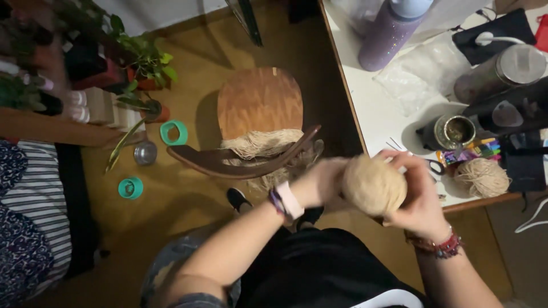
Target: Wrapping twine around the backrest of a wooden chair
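Beige twine ball (pixel 374 185) sat cupped at lap height, left hand (pixel 322 181) behind it, right hand (pixel 419 194) curling its fingers (pixel 412 177) round the front; probably light, soft, best gripped round its middle. Beyond stood a wooden chair (pixel 260 108).

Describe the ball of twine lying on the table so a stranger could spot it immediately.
Start at the white table on the right and follow its near edge. The ball of twine lies there, just below the coloured markers. Unlike the larger ball between the hands, nobody holds it.
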